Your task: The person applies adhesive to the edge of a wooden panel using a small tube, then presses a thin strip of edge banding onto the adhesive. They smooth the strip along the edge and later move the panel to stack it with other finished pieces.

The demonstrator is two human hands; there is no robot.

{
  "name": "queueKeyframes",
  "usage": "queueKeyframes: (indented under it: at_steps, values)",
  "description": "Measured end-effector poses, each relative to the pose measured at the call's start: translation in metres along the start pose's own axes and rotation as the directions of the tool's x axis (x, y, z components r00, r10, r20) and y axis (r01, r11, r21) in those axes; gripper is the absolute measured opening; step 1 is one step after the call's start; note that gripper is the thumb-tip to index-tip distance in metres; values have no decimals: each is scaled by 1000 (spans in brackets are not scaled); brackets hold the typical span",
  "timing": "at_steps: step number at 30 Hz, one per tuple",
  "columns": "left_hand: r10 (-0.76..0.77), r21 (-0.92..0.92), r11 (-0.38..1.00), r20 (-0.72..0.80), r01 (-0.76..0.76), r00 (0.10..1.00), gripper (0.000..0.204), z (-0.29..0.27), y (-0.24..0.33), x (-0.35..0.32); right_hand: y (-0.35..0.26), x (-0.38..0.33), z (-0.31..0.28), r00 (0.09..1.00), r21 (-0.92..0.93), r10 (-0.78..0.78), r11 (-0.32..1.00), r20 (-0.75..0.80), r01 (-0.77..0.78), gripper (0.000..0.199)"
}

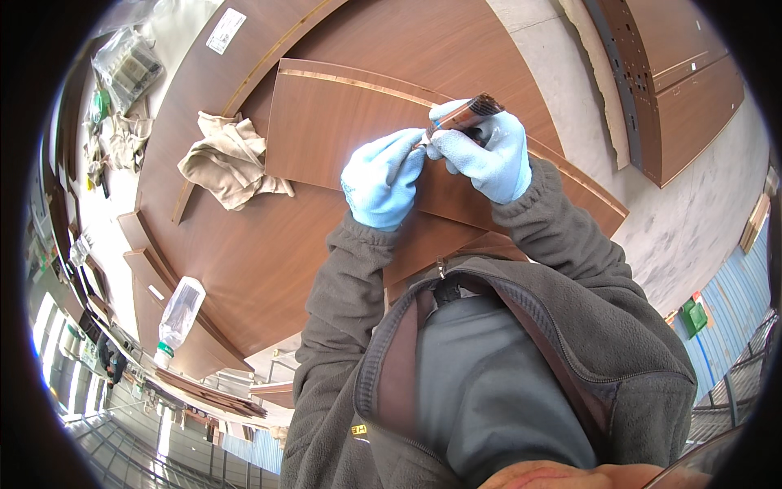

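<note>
My right hand, in a light blue glove, is closed around a small tube with a dark, brown and orange wrapping. The tube is tilted, its dark end up to the right and its narrow end toward my left hand. Gloved alike, my left hand has its fingers pinched together at that narrow end; its exact tip is hidden between the fingertips. Both hands are above a brown wood-grain panel with a lighter strip along its far edge. This panel lies over other brown panels.
A crumpled beige cloth lies on the panels to the left. Below it at left lies a clear plastic bottle with a green band. More brown boards with holes along one edge lie at far right. A plastic bag sits at upper left.
</note>
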State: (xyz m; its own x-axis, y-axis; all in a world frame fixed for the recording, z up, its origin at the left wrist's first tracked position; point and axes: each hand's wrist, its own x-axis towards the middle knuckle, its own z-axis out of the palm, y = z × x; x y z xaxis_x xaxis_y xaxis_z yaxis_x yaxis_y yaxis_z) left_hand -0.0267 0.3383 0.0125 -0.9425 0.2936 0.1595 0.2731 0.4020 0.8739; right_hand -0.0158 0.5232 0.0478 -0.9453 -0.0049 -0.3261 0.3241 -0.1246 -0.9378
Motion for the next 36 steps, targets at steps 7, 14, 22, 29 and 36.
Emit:
queueKeyframes:
  at_steps: [7, 14, 22, 29, 36]
  values:
    - [16, 35, 999, 31, -17, 999, 23, -1, 1, 3, -1, 1, -2, 1000, -57, 2, 998, 7, -1, 25]
    - [10, 30, 1000, 10, -10, 1000, 22, 1, 6, 5, -3, 3, -3, 994, -1, 108, 994, -5, -108, 23]
    - [-155, -152, 976, 6, 154, 988, 15, 4, 21, 4, -11, 3, -12, 990, -122, 141, 982, -26, -143, 26]
    - [-449, -387, 814, 52, 433, 892, 10, 11, 64, 8, -13, 3, -29, 776, -892, -534, 86, 336, 445, 35]
    - [-94, -76, 992, 27, 96, 995, 5, 16, 64, 23, 1, 26, -47, 764, -855, -475, 45, 436, 516, 38]
